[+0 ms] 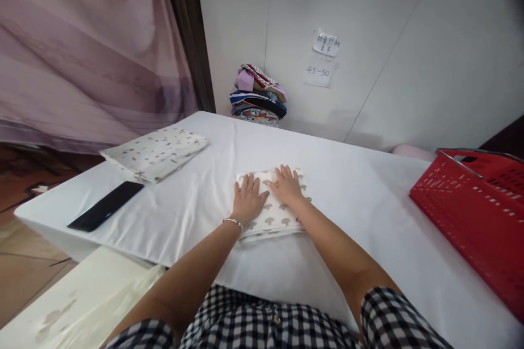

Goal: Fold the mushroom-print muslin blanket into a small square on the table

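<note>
A small folded white cloth with a grey mushroom print lies on the white-covered table in front of me. My left hand rests flat on its left half, fingers spread, with a thin bracelet at the wrist. My right hand lies flat on its upper right part, fingers apart, beside the left hand. Neither hand grips the cloth; both press down on top of it.
Another folded white printed cloth lies at the far left of the table, with a black phone nearer the left edge. A red plastic basket stands at the right. A pile of folded colourful fabrics sits against the wall.
</note>
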`<state>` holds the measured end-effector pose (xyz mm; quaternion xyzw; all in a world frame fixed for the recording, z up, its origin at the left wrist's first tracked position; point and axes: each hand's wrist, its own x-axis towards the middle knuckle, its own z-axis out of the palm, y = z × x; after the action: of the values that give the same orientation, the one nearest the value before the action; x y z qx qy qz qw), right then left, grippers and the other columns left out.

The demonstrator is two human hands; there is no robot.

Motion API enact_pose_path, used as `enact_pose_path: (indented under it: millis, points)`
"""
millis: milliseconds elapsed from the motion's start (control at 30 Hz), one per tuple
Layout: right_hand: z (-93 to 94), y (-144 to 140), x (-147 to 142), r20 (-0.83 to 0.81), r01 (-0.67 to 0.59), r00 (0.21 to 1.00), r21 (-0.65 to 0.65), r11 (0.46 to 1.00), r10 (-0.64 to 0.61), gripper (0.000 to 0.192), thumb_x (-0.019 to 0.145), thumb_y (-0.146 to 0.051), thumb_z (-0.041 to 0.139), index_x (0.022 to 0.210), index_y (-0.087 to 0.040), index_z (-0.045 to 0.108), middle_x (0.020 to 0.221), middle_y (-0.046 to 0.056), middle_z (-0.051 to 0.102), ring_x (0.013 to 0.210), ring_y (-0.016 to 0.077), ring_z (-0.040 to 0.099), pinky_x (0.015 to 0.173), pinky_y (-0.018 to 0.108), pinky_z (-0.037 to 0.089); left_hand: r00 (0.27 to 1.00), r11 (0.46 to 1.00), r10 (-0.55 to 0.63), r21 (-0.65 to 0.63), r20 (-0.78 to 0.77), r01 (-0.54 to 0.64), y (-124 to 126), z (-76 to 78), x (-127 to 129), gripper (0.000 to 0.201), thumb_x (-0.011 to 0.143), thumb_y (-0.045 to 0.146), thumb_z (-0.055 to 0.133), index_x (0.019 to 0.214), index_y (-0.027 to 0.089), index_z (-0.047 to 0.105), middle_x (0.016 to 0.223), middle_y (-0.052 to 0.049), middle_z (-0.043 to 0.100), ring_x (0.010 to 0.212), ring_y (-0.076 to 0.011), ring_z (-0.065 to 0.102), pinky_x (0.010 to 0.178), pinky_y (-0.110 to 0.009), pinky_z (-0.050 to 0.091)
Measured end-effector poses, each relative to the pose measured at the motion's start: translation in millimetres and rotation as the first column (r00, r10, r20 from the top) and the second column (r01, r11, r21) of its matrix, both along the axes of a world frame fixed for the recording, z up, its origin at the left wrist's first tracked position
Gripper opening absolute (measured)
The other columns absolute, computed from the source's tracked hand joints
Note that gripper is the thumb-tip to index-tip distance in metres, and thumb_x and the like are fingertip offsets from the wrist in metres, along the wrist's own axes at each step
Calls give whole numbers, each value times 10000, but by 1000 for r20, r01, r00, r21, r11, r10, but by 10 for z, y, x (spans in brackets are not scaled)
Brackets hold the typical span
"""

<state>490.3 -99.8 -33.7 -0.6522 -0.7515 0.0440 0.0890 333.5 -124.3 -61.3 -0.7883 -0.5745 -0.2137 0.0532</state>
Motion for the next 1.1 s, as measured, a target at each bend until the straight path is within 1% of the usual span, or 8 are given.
enact_pose_path:
  millis: [133, 300, 433, 633, 800, 900, 1000, 1100]
  points:
    - [-36, 108, 8, -17, -81, 997, -68, 994, 80, 693, 912, -578, 229, 1446, -138, 252, 1524, 106, 183, 1404, 238, 95, 1114, 430, 50, 1000, 1000, 1, -11, -25, -2, -4, 36, -6, 532, 906, 442, 354, 1322, 131, 470, 1425, -172, 386, 1349, -336, 277, 1047, -589, 238]
    - [-114, 169, 463, 23, 85, 996, -145, 986, -82, 703, 901, -585, 242, 1445, -140, 256, 1533, 83, 155, 1404, 254, 85, 1112, 463, 63, 997, 996, 36, -77, -73, -41, -23, 52, 6, 565, 914, 473, 307, 1352, 141, 436, 1460, -130, 343, 1373, -303, 235, 1075, -552, 221]
    - [-150, 147, 616, -24, 118, 992, -135, 984, -122, 686, 899, -577, 243, 1449, -167, 244, 1544, 43, 113, 1401, 259, 98, 1103, 428, 151, 995, 996, 45, -78, -87, -52, 9, 39, 9, 577, 916, 481, 292, 1364, 141, 421, 1469, -123, 327, 1380, -296, 214, 1083, -545, 207]
    - [-189, 122, 588, -91, 107, 989, -120, 987, -118, 674, 902, -555, 263, 1443, -153, 254, 1540, 46, 138, 1402, 249, 100, 1097, 355, 202, 997, 993, 17, -119, -69, -25, -87, 71, 16, 565, 910, 483, 317, 1341, 141, 445, 1454, -132, 354, 1372, -307, 233, 1088, -554, 192]
    - [-196, 134, 628, -105, 101, 988, -94, 990, -111, 665, 903, -539, 286, 1439, -146, 262, 1534, 60, 164, 1400, 240, 111, 1098, 353, 202, 967, 970, -233, -97, -104, 224, -552, 48, 55, 574, 913, 534, 289, 1331, 176, 453, 1452, -101, 368, 1369, -282, 253, 1115, -516, 171]
    - [-135, 126, 593, -59, 113, 991, -102, 988, -119, 641, 913, -514, 281, 1438, -146, 263, 1535, 74, 152, 1402, 246, 95, 1104, 417, 170, 949, 955, -294, -69, -117, 288, -711, 19, 62, 576, 919, 539, 266, 1338, 185, 442, 1455, -93, 364, 1372, -267, 249, 1113, -494, 204]
    - [-56, -7, 445, 10, 116, 993, -91, 989, -116, 590, 923, -488, 285, 1412, -158, 323, 1530, 93, 166, 1407, 257, 68, 1105, 496, 83, 951, 958, -285, -53, -117, 281, -717, 9, 60, 573, 917, 541, 278, 1332, 184, 448, 1443, -98, 383, 1363, -270, 271, 1104, -497, 228]
    - [-39, -320, 259, 16, -31, 999, -25, 999, 31, 549, 926, -480, 310, 1380, -179, 379, 1515, 93, 223, 1402, 246, 110, 1106, 487, 91, 953, 960, -281, -26, -113, 280, -689, 18, 59, 566, 915, 534, 300, 1333, 181, 445, 1440, -103, 386, 1358, -272, 283, 1104, -500, 229]
